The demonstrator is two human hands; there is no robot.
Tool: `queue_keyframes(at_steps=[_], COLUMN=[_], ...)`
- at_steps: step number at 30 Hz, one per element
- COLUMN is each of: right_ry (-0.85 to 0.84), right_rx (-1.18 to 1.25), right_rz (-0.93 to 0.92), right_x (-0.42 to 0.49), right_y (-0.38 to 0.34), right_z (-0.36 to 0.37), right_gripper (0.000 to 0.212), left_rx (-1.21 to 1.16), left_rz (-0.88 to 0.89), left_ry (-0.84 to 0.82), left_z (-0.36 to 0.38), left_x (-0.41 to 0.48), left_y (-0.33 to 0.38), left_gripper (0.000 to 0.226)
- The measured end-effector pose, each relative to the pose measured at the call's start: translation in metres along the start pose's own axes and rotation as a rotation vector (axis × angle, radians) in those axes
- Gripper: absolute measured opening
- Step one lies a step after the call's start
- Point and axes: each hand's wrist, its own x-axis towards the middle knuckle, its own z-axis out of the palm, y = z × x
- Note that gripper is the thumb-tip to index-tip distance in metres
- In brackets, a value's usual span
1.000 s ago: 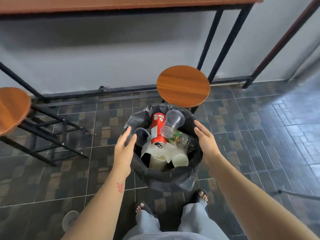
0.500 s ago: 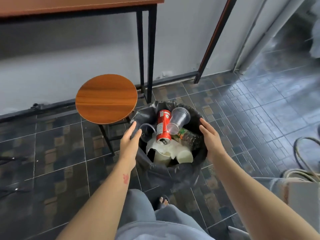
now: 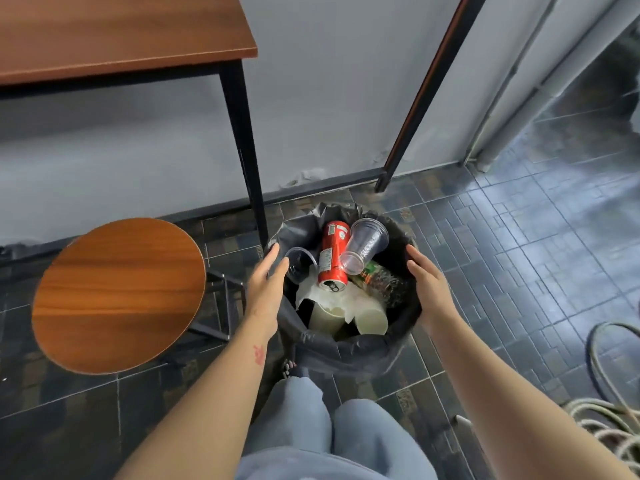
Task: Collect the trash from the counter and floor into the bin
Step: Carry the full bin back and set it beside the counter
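Observation:
A round bin lined with a black bag point(image 3: 346, 349) is in front of my knees, over the dark tiled floor. It holds a red can point(image 3: 332, 251), a large clear plastic cup point(image 3: 367, 242), a small clear cup point(image 3: 299, 265), a crushed bottle with a green label point(image 3: 379, 280), white paper and two cream paper cups point(image 3: 370, 320). My left hand point(image 3: 266, 285) presses flat against the bin's left rim. My right hand point(image 3: 429, 282) presses against its right rim. The bin is held between both palms.
A round wooden stool point(image 3: 117, 292) stands close on the left. Behind it is a wooden table point(image 3: 121, 32) whose black leg point(image 3: 246, 150) comes down just behind the bin. A slanted dark pole point(image 3: 422, 91) leans at the wall. Coiled hose and rope point(image 3: 606, 420) lie at the right.
The bin, held between my hands, has moved to the right past the stool and the table leg. The stool now lies far to the left. The trash inside has not shifted.

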Motion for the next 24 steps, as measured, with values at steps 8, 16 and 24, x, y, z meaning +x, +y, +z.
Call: queue_keyframes(at_steps=[8,16,24], right_ry=[-0.090,-0.328,-0.420], right_rx=[-0.066,-0.256,-0.322], right_rz=[0.039,0.125,0.158], right_x=[0.147,0.296,0.411], right_y=[-0.049,-0.074,-0.048], right_z=[0.004,0.011,0.052], right_gripper=[0.033,0.037,0.037], left_rx=[-0.002,-0.121,-0.225], left_rz=[-0.048,-0.093,-0.174], left_ry=[0.108,0.353,0.545], left_z=[0.075,0.148,0.187], left_x=[0.093,0.164,0.254], left_y=[0.034,0.023,-0.016], left_gripper=[0.040,0.041,0.035])
